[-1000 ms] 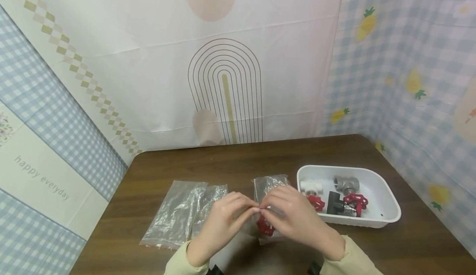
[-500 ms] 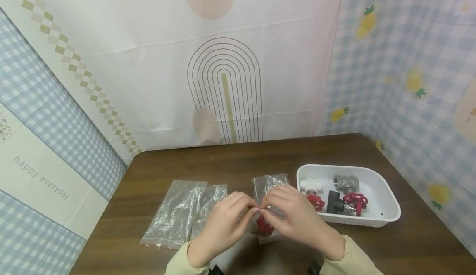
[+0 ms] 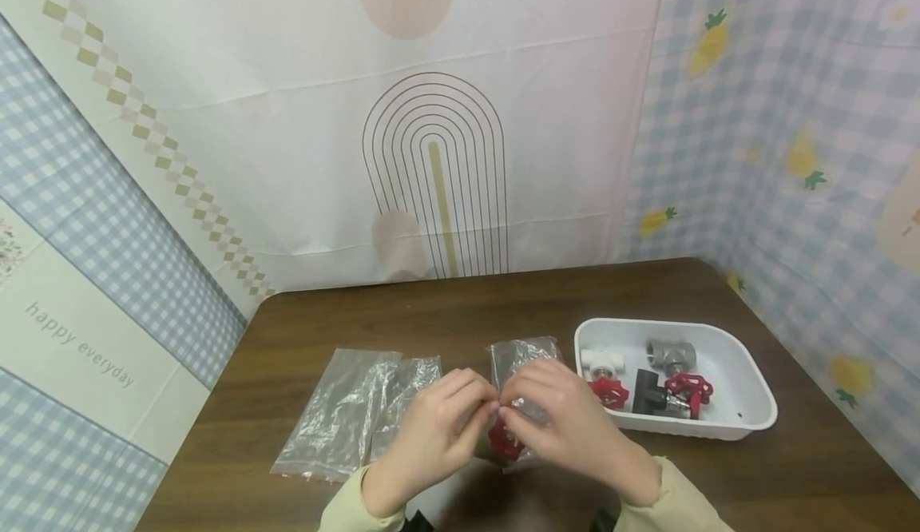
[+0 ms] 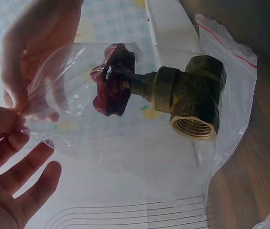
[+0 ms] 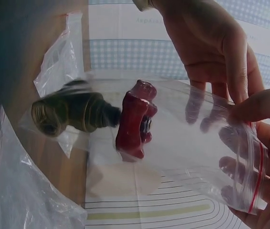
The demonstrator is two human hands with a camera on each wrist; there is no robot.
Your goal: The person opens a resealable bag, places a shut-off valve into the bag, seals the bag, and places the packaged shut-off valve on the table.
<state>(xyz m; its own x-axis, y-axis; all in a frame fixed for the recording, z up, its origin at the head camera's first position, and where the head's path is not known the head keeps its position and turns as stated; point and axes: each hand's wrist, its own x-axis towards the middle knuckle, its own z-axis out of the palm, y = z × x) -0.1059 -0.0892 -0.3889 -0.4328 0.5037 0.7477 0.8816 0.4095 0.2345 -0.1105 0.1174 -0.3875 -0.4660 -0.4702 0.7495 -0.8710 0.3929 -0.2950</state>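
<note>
Both hands meet over the front middle of the table at the top of a clear zip bag point(image 5: 192, 138) with a red seal line. Inside hangs a brass gate valve point(image 4: 187, 90) with a red handwheel point(image 5: 132, 119). The left hand point(image 3: 442, 416) pinches the bag's edge between thumb and index finger. Beside it, fingertips nearly touching, the right hand point(image 3: 564, 412) pinches the same edge, its other fingers spread behind the plastic in the right wrist view. From the head view, the hands hide most of the bag; only the handwheel shows below them.
At right stands a white tray point(image 3: 751, 396) with a white valve point(image 3: 602, 360), a black valve point(image 3: 649, 392) and a grey metal valve point(image 3: 672, 355), with red handwheels. Flat clear bags point(image 3: 338, 412) lie at left; another bag point(image 3: 525, 350) lies behind the hands.
Hands and hanging valve have shifted very slightly left. Both hands keep their pinch on the bag's edge; the tray and the flat bags stay where they were.
</note>
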